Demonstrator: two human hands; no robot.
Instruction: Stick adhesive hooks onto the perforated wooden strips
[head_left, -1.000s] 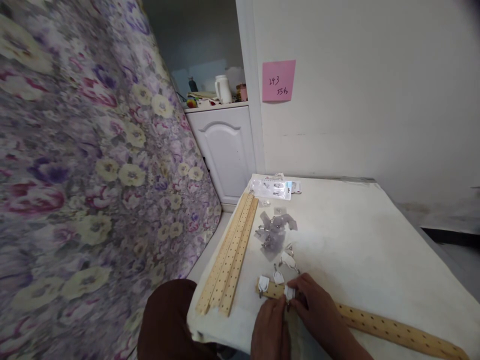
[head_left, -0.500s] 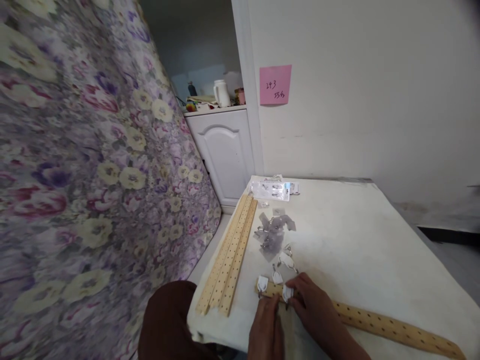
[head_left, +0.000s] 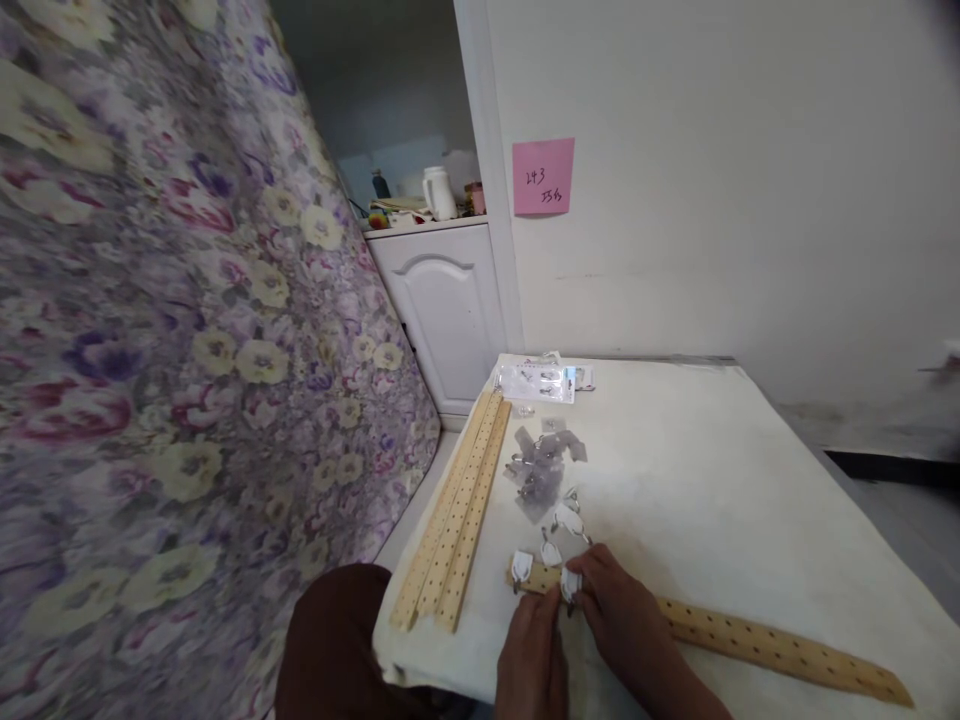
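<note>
A white hook (head_left: 571, 584) with a metal prong lies against a perforated wooden strip (head_left: 780, 648), which runs out to the right across the table. My right hand (head_left: 626, 615) is closed, thumb and fingers pinching this hook from the right. From the near side, my left hand (head_left: 531, 640) has its fingers pressed together, their tips at the hook's left edge and the strip. Another white hook (head_left: 522, 567) sits at the strip's left end. Just behind the strip is a loose white hook (head_left: 550, 552), and farther back more white hooks (head_left: 570, 519) lie together.
Three perforated wooden strips (head_left: 457, 520) lie along the table's left edge. Small grey plastic packets (head_left: 541, 475) are heaped behind the hooks. Clear blister packaging (head_left: 536, 383) is at the far edge of the white-covered table (head_left: 697, 470). A floral curtain (head_left: 225, 380) hangs at left.
The view has shifted slightly. Both hands stay at the same hook, and the left fingertips now sit a little closer to its edge.
</note>
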